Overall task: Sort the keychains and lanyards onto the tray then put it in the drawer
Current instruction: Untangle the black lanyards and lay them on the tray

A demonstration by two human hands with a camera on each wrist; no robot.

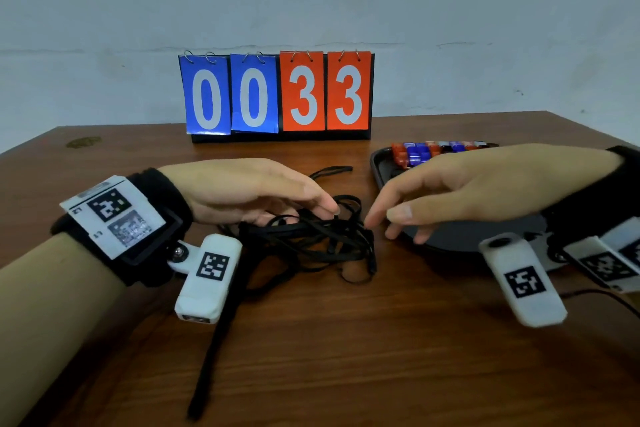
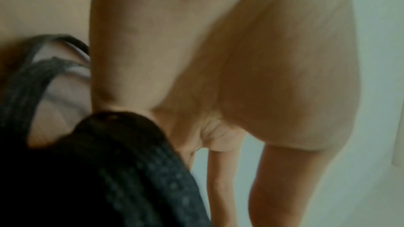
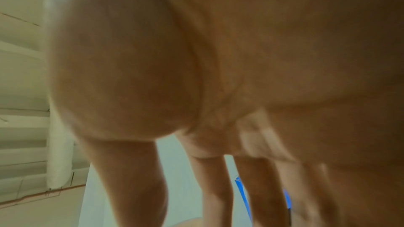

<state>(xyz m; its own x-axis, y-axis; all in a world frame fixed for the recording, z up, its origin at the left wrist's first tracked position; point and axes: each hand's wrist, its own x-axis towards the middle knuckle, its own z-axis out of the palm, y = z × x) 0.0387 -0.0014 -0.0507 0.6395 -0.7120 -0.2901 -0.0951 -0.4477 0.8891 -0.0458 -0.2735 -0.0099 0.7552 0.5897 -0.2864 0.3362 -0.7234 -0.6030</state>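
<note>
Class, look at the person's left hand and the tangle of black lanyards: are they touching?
Touching. In the head view the left hand rests on the black lanyards, with straps running under its fingers.

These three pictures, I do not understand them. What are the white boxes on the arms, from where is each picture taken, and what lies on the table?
No machine here: a person works with two bare hands. The white boxes are small cameras strapped to the wrists. The wide picture comes from a camera on the head; the two blurry ones look along each palm toward the fingers. On the wooden table lies a tangle of black lanyards. The left hand rests over it with fingers among the straps; whether it grips is unclear. The right hand reaches toward it, open and holding nothing. Behind is a dark tray with red and blue keychains, and a flip scoreboard showing 0033.
</note>
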